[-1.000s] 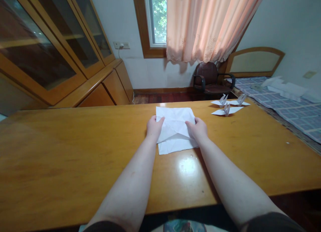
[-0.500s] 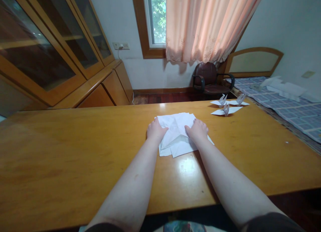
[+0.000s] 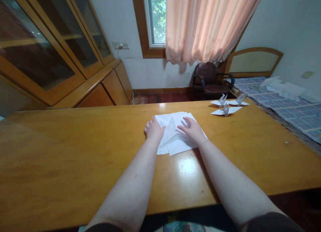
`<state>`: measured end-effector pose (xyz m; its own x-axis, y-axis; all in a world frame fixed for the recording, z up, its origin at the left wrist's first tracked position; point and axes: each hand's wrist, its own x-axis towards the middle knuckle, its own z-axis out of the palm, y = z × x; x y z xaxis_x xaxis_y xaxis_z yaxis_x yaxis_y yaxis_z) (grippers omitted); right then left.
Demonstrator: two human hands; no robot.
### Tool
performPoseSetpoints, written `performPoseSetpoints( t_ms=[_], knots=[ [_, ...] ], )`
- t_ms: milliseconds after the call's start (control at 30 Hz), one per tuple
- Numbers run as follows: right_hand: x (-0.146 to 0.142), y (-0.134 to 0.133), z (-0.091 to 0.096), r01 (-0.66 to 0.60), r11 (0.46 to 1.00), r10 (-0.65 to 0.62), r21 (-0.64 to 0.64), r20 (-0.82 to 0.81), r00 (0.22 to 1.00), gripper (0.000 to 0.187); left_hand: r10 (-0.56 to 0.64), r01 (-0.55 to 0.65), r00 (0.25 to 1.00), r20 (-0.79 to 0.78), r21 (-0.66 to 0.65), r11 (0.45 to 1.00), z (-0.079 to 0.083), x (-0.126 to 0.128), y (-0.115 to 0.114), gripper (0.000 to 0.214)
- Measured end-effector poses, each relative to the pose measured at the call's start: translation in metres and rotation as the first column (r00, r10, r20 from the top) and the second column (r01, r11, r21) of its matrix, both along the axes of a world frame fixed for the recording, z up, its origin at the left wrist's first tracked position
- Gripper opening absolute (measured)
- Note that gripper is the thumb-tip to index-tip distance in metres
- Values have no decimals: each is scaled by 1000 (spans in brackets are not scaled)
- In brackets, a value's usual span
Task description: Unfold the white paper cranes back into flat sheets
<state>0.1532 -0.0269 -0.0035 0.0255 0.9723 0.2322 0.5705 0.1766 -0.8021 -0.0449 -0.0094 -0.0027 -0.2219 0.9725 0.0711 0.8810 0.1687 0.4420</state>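
A creased white sheet of paper [image 3: 173, 123] lies partly folded on the wooden table [image 3: 75, 148], a little beyond the middle. My left hand [image 3: 153, 130] is curled on the sheet's left edge, its fingers pressed together on the paper. My right hand [image 3: 192, 130] lies flat on the right half, fingers stretched out and pressing the fold down. Both forearms reach in from the near edge.
Three folded paper cranes [image 3: 227, 106] stand at the table's far right. Behind the table are a dark armchair [image 3: 209, 78], a bed with a checked cover [image 3: 288, 109], a wooden glass-door cabinet [image 3: 50, 54] on the left, and a curtained window [image 3: 200, 22].
The sheet was held up by its sides; it now lies folded flat on the table. My right hand has opened and pressed down on it, and my left hand slid slightly left.
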Motion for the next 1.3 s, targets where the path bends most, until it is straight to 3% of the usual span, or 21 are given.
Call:
performPoseSetpoints(
  t_ms=[100,267,400,500,767,867,967,1067,1167,1300],
  knots=[
    [0,0,0,-108,992,100,66,103,990,71,59,-59,998,-9,-1,998,1,-2,0,76],
    [-1,-4,4,-147,978,115,150,201,973,70,75,-76,997,-24,-4,997,1,-3,0,69],
    [-6,-15,11,-446,887,367,118,404,838,68,77,-77,996,-34,-7,997,1,-3,-1,65],
    [-7,-21,12,-505,862,427,47,471,772,61,80,-81,996,-32,-17,997,1,-4,0,64],
    [-1,-16,5,-316,949,279,-5,487,828,57,140,-139,990,15,-60,988,-2,-16,6,62],
    [1,-11,5,-41,999,37,1,418,908,57,159,-157,987,29,-67,985,-1,-18,7,65],
    [3,-7,5,219,975,-204,-35,241,949,61,161,-159,986,40,-52,986,1,-17,7,65],
    [4,-3,4,251,965,-253,-77,-32,967,61,170,-167,984,54,-61,984,2,-16,6,67],
    [4,-1,4,237,968,-249,-80,-275,929,57,179,-175,981,75,-56,983,3,-14,8,68],
    [6,-2,8,262,964,-265,-46,-270,926,49,138,-147,979,150,50,988,2,-12,10,53]
  ],
)
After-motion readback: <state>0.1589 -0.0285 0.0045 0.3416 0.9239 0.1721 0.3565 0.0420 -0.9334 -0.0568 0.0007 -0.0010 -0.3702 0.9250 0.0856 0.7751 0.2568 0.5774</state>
